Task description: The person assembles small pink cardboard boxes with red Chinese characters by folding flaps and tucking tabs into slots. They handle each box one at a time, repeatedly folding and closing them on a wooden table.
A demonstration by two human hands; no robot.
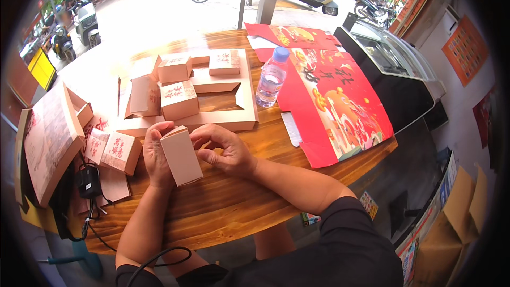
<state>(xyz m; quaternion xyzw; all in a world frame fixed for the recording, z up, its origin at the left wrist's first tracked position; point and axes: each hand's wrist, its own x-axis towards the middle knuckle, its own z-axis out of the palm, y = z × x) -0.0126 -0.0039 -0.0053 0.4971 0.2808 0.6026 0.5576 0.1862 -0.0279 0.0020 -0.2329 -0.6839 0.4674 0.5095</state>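
Head view: a person sits at a round wooden desk [234, 202] and folds a small pink box [181, 155] with both hands.
Small pink box: it stands tilted near the middle of the desk, at about 6 o'clock from the flat tray, between the two hands.
Left hand [157, 155]: it is closed around the left side of the box, fingers curled over the top edge, thumb hidden behind it.
Right hand [223, 151]: it is half closed; the fingertips [197, 137] touch the upper right edge of the box, and the palm holds nothing.
Flat tray [223, 119]: a pink cardboard frame with cut-out windows, at 12 o'clock from the hands, carrying three finished boxes [179, 100].
Other boxes [121, 151]: two more with red print lie at 9 o'clock, just beside the left hand.
Water bottle [271, 78]: it stands upright at 1 o'clock, near the tray's right edge.
Red printed sheet [334, 106]: it lies flat at 2 o'clock and hangs over the desk rim.
Black cable and charger [89, 183]: at 8 o'clock, near the desk edge.
Advice, as I judge it: the left hand should keep the walls square while the right hand presses the top flap along its crease, not in the middle, because thin card dents easily.
Risk: too tight a squeeze could bend the side wall.
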